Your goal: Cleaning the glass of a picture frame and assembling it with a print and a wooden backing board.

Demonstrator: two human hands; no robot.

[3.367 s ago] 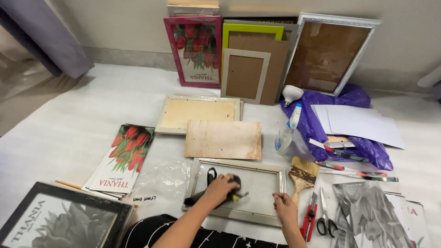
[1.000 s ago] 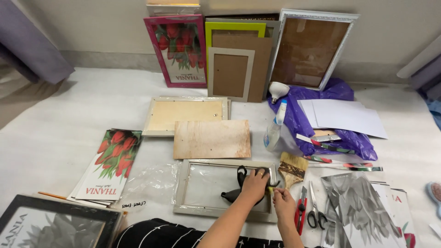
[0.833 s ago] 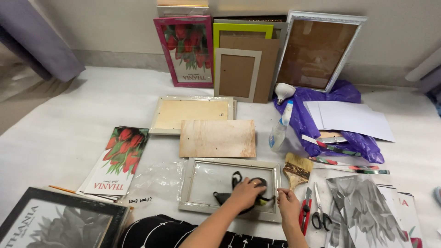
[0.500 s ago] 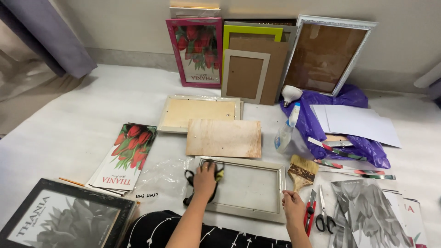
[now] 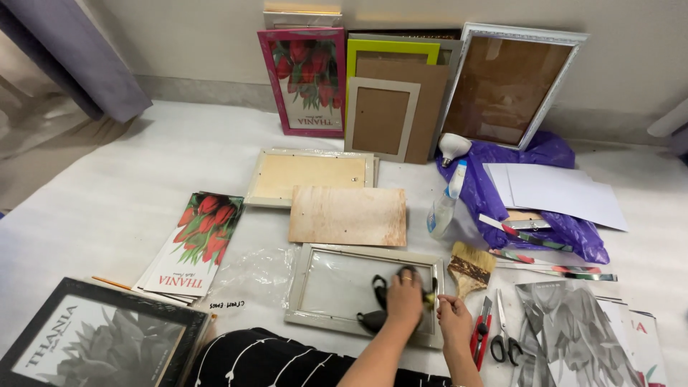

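Your left hand is pressing a black cloth flat on the frame glass, right hand pinching the frame's rt edge, brush nearby.

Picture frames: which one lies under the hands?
The pale frame lying flat nearest the person, glass up. The left hand presses a dark cloth on it.

left hand: bare, ring on one finger | right hand: bare | forearms: unsleeved | garment: black fabric with thin white curved lines
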